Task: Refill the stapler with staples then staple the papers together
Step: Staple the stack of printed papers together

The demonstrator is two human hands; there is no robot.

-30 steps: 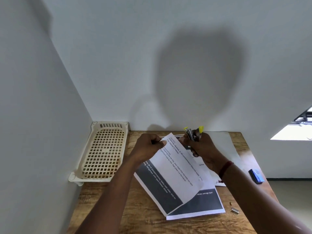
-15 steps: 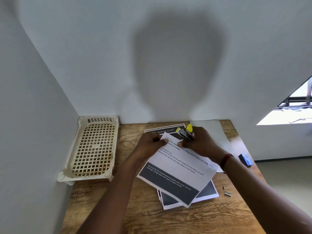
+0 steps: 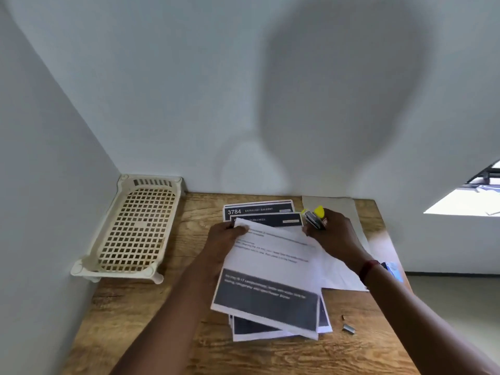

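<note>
Stapler (image 3: 313, 219) gripped in right hand (image 3: 334, 239) at the sheet's (image 3: 270, 266) far-right corner; left hand (image 3: 224, 236) pinches its far-left corner. Hands apart, sheet held over the stack (image 3: 254, 330) on the surface (image 3: 151, 320). I see staples (image 3: 349, 328) right of stack, tray (image 3: 135, 226) far left.

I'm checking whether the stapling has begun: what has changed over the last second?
The top sheet, held skewed above the other papers, has swung round and come down, nearly square with them. No hold changed: the left hand still pinches its far corner, the right hand still grips the stapler. The tray and loose staples lie where they were.
</note>
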